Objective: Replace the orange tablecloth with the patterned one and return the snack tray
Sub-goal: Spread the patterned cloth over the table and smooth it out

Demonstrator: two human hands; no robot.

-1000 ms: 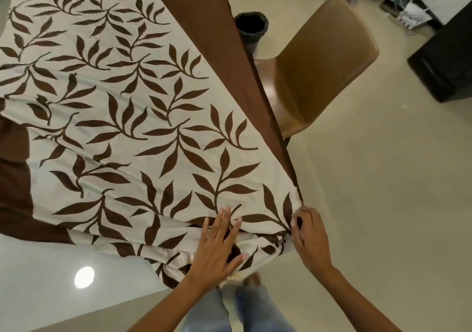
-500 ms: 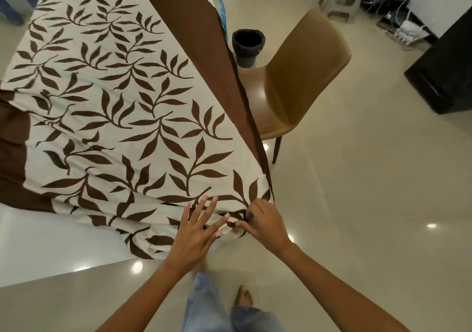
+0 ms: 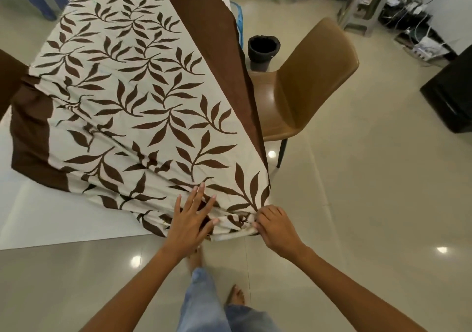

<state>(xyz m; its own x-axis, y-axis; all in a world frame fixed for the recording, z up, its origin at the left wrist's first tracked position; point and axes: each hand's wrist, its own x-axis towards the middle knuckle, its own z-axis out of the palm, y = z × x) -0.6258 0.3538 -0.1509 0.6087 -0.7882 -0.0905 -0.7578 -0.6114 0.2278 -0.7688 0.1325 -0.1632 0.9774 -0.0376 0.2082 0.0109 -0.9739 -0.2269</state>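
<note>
The patterned tablecloth [image 3: 143, 96], cream with brown leaves and a brown border, lies spread over the white table [image 3: 51, 219], its near corner bunched at the table's right front corner. My left hand [image 3: 192, 218] presses flat on that bunched corner, fingers straight. My right hand [image 3: 274, 225] pinches the cloth's edge just right of it. No orange cloth or snack tray shows.
A tan chair [image 3: 306, 81] stands close to the table's right side, a black bin [image 3: 263, 49] behind it. A bare strip of table top shows at the near left. A black cabinet [image 3: 452, 94] and a stool [image 3: 365, 4] stand at the right.
My view has pulled back and up, showing more of the table and floor. Both hands stay on the cloth's near corner; the right hand has closed in toward the left.
</note>
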